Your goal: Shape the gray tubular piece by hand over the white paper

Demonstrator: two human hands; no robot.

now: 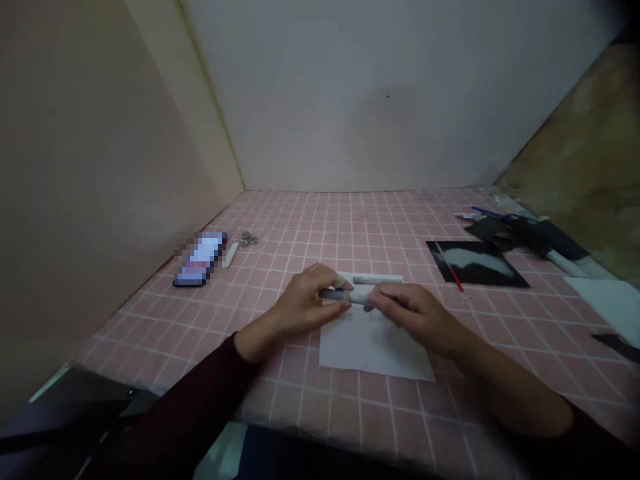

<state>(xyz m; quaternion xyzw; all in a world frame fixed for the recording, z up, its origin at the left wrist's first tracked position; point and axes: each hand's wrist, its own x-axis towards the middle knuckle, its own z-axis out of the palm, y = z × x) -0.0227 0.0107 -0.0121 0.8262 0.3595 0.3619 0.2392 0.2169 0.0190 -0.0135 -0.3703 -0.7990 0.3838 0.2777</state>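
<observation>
My left hand (pixel 306 298) and my right hand (pixel 411 310) meet over a white sheet of paper (pixel 375 350). Between them they pinch a slim grey-and-white roll (pixel 358 298), which looks like rolled paper. It lies sideways, its darker end under my left fingers and its paler end in my right fingertips. Just beyond it, a second grey roll (pixel 376 281) rests near the sheet's far edge. My fingers partly cover the held roll, so its full length is hidden.
On the left of the checked pink cloth (pixel 300 233) lie a phone (pixel 201 259), a pale strip (pixel 231 255) and scissors (pixel 249 239). To the right are a black sheet (pixel 490 275), a red brush-like stick (pixel 454 274), black scraps (pixel 493 231) and white paper (pixel 603 303). Walls bound the table.
</observation>
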